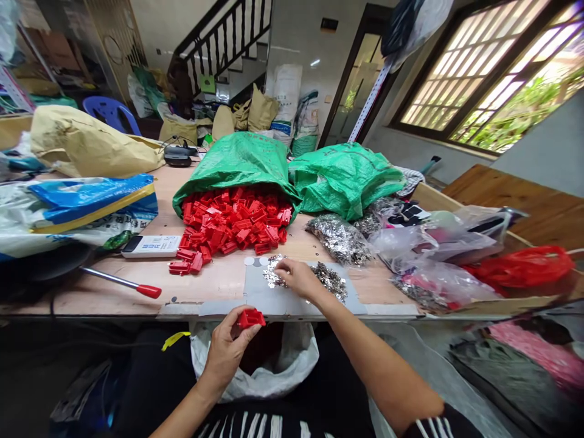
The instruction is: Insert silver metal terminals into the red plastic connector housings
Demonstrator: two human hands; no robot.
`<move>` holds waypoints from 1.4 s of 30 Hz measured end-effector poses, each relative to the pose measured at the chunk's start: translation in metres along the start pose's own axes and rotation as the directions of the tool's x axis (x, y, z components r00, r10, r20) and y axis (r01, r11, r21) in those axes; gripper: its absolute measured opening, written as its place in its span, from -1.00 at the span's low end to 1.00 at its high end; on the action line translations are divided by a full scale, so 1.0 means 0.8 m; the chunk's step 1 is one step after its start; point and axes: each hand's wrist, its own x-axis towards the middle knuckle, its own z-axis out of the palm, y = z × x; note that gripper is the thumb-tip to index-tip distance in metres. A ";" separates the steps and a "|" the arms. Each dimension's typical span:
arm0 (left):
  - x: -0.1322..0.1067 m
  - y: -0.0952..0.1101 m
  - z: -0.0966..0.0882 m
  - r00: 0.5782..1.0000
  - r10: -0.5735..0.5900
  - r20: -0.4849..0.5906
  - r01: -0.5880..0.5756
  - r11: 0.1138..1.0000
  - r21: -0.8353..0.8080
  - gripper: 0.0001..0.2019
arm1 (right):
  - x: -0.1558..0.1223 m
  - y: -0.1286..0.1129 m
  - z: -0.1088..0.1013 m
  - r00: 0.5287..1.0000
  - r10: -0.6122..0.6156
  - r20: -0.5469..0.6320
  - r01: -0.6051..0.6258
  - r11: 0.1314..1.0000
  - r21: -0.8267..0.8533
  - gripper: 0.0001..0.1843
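In my left hand [228,347] is a red plastic housing [250,317], held between thumb and fingers just off the table's front edge, above an open white sack [296,365]. My right hand [298,278] reaches down to a small pile of shiny metal pieces [272,272] on a grey mat [278,301]. Its fingertips are bent together at the pile; whether a piece is between them I cannot make out. Right of that hand lies a second, darker pile of metal pieces [331,281]. Many more red housings [232,222] spill from a green woven sack [241,161] behind.
Another green sack [347,176] and clear bags of metal parts [340,239] stand to the right, near a red bag [524,267]. On the left are a white box [152,246], a red-tipped lever [148,291] and a blue-and-white sack [91,204].
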 end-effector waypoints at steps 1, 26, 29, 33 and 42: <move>0.000 0.001 0.000 1.000 -0.025 0.004 0.025 0.999 -0.032 -0.70 | 0.014 0.010 -0.007 0.997 0.069 -0.039 -0.072 0.995 -0.066 -0.81; -0.004 -0.009 -0.001 0.993 -0.112 0.041 0.116 0.989 -0.089 -0.65 | 0.105 0.011 0.007 0.963 0.270 -0.012 -0.268 0.948 -0.173 -0.72; -0.004 -0.008 0.002 0.994 -0.111 0.005 0.111 0.990 -0.085 -0.65 | 0.106 0.017 0.008 0.971 0.241 -0.009 -0.240 0.963 -0.125 -0.77; -0.005 -0.005 0.003 0.994 -0.101 -0.039 0.097 0.992 -0.084 -0.65 | 0.103 0.028 0.006 0.982 0.187 -0.020 -0.188 0.980 -0.064 -0.81; -0.004 -0.010 0.000 0.995 -0.101 0.025 0.102 0.993 -0.065 -0.64 | 0.061 0.051 -0.010 0.999 -0.009 0.053 0.009 1.000 -0.008 -0.83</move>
